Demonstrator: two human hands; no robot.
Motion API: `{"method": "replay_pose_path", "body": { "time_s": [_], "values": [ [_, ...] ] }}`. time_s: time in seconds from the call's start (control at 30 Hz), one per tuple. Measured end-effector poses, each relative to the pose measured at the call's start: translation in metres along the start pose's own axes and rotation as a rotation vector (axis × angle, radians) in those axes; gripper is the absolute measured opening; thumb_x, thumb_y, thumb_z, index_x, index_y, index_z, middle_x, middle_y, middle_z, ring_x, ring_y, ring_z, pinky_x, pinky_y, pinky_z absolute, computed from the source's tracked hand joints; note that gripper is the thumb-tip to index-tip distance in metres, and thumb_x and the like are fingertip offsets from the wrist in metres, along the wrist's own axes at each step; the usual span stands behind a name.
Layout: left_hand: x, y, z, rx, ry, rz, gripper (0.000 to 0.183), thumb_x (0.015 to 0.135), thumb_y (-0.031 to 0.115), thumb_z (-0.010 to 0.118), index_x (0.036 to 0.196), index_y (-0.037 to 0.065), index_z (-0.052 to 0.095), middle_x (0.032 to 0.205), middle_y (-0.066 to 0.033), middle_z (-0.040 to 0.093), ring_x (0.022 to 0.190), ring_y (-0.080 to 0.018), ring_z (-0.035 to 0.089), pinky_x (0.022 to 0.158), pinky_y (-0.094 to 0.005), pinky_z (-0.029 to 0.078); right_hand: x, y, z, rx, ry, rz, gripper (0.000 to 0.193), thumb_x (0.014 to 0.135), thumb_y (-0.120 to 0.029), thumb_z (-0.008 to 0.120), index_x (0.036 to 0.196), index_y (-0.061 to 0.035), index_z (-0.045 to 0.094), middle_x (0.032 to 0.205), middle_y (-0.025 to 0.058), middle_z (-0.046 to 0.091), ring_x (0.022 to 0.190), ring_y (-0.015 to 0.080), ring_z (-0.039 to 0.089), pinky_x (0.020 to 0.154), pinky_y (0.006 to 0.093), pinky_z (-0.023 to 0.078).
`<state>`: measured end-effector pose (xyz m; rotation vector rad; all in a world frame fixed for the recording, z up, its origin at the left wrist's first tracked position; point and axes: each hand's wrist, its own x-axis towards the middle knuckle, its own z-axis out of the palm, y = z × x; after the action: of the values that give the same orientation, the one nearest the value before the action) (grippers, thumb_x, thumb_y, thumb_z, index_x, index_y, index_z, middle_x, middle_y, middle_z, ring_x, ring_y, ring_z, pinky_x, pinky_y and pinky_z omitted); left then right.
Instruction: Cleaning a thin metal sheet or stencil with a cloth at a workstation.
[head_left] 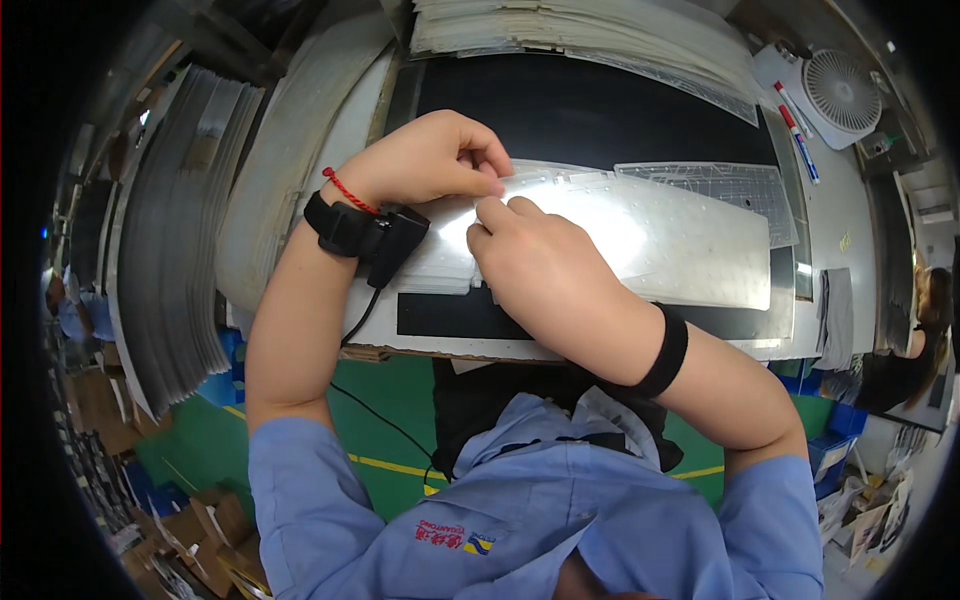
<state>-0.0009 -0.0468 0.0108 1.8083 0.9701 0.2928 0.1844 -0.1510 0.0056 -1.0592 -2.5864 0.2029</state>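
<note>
A glossy translucent sheet (690, 250) lies on the dark work surface in front of me, with bright glare across its middle. My left hand (440, 160) is closed over the sheet's left part, thumb and forefinger brought together in a pinch. Just below and to the right, my right hand (535, 255) has its fingers curled and pressed together on the sheet. The fingertips of both hands nearly meet. Whatever lies between them is too small or hidden to make out. A printed grid-patterned sheet (720, 185) sticks out from beneath the translucent one at the right.
Stacked sheets (580, 28) lie at the far edge, with more thin panels (170, 230) standing at the left. Markers (800, 140) and a white fan (842, 92) are at the far right. A black wrist strap (345, 228) with a cord (358, 325) circles my left wrist.
</note>
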Motion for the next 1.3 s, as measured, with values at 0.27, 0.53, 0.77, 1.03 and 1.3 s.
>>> {"method": "replay_pose_path", "body": {
  "time_s": [0.27, 0.53, 0.77, 1.03, 1.3],
  "values": [
    [0.001, -0.001, 0.002, 0.064, 0.015, 0.015, 0.018, 0.085, 0.013, 0.077, 0.096, -0.001, 0.073, 0.079, -0.0004, 0.067, 0.072, -0.0052, 0.057, 0.064, -0.022, 0.045, -0.01, 0.001, -0.01, -0.058, -0.072, -0.024, 0.015, 0.076, -0.005, 0.066, 0.089, 0.0015, 0.067, 0.092, 0.0099, 0.06, 0.085, 0.0242, 0.064, 0.064, 0.0354, 0.057],
    [0.001, -0.005, 0.002, 0.065, 0.021, 0.054, 0.018, 0.085, 0.014, 0.077, 0.095, -0.001, 0.073, 0.079, -0.001, 0.068, 0.073, -0.0066, 0.058, 0.066, -0.0232, 0.046, -0.01, 0.004, -0.014, -0.049, -0.1, 0.011, 0.017, 0.076, -0.004, 0.065, 0.092, 0.0007, 0.066, 0.094, 0.0093, 0.06, 0.086, 0.0241, 0.062, 0.068, 0.0348, 0.058],
    [0.003, -0.007, 0.0, 0.04, 0.003, 0.044, 0.018, 0.085, 0.013, 0.076, 0.095, -0.001, 0.073, 0.08, -0.0016, 0.068, 0.073, -0.0066, 0.058, 0.066, -0.0232, 0.046, -0.004, 0.002, -0.008, -0.108, -0.071, -0.02, 0.02, 0.075, -0.005, 0.065, 0.095, -0.0001, 0.067, 0.094, 0.0081, 0.06, 0.086, 0.0234, 0.062, 0.068, 0.0328, 0.058],
    [0.002, -0.006, 0.0, 0.055, 0.007, 0.033, 0.018, 0.086, 0.013, 0.076, 0.097, -0.001, 0.074, 0.08, -0.0005, 0.068, 0.071, -0.0055, 0.057, 0.066, -0.0221, 0.047, -0.005, 0.003, -0.008, -0.091, -0.05, -0.02, 0.018, 0.076, -0.004, 0.064, 0.094, -0.0005, 0.067, 0.093, 0.0079, 0.06, 0.087, 0.0227, 0.062, 0.069, 0.0324, 0.058],
    [0.001, -0.003, 0.001, 0.012, 0.004, -0.042, 0.02, 0.091, 0.017, 0.073, 0.1, -0.002, 0.073, 0.076, 0.0011, 0.065, 0.066, -0.005, 0.056, 0.062, -0.0224, 0.047, -0.023, 0.001, -0.012, 0.047, -0.065, 0.05, 0.022, 0.078, -0.003, 0.064, 0.099, 0.0026, 0.065, 0.096, 0.0112, 0.059, 0.089, 0.025, 0.063, 0.072, 0.0363, 0.059]
  ]
}}
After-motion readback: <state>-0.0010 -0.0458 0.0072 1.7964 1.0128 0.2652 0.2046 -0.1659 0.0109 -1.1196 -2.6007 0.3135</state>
